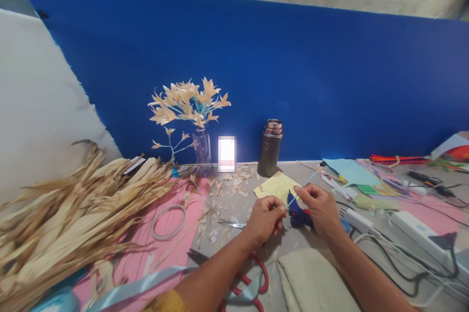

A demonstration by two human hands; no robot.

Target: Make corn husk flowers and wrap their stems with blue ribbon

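Observation:
A thin pale blue flower stem slants between my two hands, with a small pale bloom at its upper right end. My left hand pinches the lower end. Higher up, the thumb and fingers of my right hand are closed on the same stem. Partly hidden behind my right hand lies a dark blue glue gun. Yellow paper is on the table just beyond my hands. Small scissors lie left of my left hand, and red-handled scissors are partly under my left forearm.
Dried husks heap up at the left beside a tape roll on pink paper. A vase of husk flowers and an uncapped dark flask stand at the back. Cables and a power strip spread rightward; a folded cloth lies in front.

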